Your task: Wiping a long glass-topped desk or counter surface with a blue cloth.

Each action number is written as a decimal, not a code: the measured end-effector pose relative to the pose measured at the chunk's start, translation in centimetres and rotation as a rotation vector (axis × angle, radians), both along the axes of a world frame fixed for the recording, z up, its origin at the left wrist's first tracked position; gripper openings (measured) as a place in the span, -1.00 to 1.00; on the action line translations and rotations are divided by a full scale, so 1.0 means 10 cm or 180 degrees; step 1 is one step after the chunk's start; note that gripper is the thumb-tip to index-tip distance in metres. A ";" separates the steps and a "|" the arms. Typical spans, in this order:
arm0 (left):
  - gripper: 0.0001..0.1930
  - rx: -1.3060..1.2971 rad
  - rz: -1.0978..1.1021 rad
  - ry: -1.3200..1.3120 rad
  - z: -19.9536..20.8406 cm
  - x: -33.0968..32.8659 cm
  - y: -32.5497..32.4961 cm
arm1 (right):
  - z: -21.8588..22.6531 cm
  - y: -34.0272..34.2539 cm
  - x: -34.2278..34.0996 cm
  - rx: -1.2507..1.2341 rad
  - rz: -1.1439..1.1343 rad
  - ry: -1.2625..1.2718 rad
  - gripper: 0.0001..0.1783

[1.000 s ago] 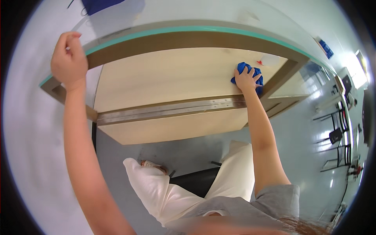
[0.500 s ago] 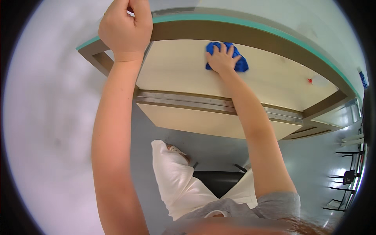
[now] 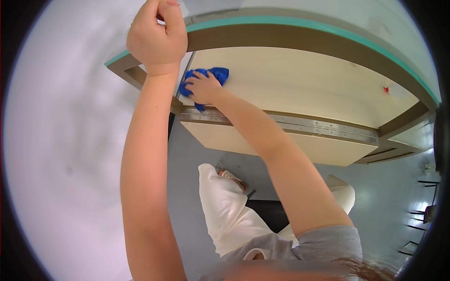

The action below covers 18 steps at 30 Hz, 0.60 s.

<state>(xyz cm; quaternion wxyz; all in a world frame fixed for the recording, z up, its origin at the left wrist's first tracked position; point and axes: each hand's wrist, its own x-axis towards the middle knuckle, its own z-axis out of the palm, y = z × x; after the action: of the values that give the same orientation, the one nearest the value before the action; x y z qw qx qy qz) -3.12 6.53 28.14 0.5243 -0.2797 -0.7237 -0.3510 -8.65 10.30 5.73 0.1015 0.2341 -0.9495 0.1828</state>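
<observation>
A crumpled blue cloth [image 3: 219, 74] lies against the cream inner board [image 3: 290, 79] of a cabinet, at its left end. My right hand [image 3: 205, 88] presses on the cloth with bent, partly spread fingers. One corner of the cloth hangs over the metal hinge strip [image 3: 300, 124] along the board's near edge. At the upper left, my left hand [image 3: 157, 40] is curled closed beside the green-tinted glass edge [image 3: 262, 20]. Whatever its fingers may hold is hidden.
A brown frame [image 3: 281, 33] surrounds the board, and a hinged cream flap [image 3: 281, 143] hangs below it. A clear item with a red tip [image 3: 386, 90] lies at the board's right end. Below are my legs and a black seat [image 3: 267, 213]; a white wall rises at left.
My right hand has moved the blue cloth left and slightly nearer, from the board's middle to its left end. My left hand stays closed by the glass edge. The view has shifted a little.
</observation>
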 end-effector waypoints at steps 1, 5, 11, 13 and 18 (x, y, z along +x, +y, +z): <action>-0.74 0.0013 0.0010 0.0020 -0.01 -0.03 -0.05 | 0.08 0.04 0.13 0.0154 0.0338 -0.0106 -0.57; -0.80 -0.0088 0.0115 0.0291 -0.03 -0.12 -0.13 | 0.02 0.23 0.40 0.0069 0.0856 0.0013 -0.57; -0.75 -0.0095 0.0115 0.0151 -0.03 -0.09 -0.04 | -0.01 0.54 0.14 0.0040 -0.0525 -0.0042 -0.55; -0.75 -0.0076 0.0101 0.0003 -0.01 -0.04 -0.03 | -0.02 0.50 0.03 -0.0117 -0.0739 -0.0033 -0.56; -0.75 0.0098 -0.0091 -0.0008 -0.01 -0.02 -0.06 | 0.09 0.18 -0.11 0.0103 -0.1274 -0.0209 -0.52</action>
<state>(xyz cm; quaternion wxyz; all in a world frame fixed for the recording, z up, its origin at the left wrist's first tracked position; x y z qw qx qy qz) -3.31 5.89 28.08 0.5225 -0.2814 -0.7148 -0.3699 -9.77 12.09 6.62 0.1010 0.0362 -0.9827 0.1512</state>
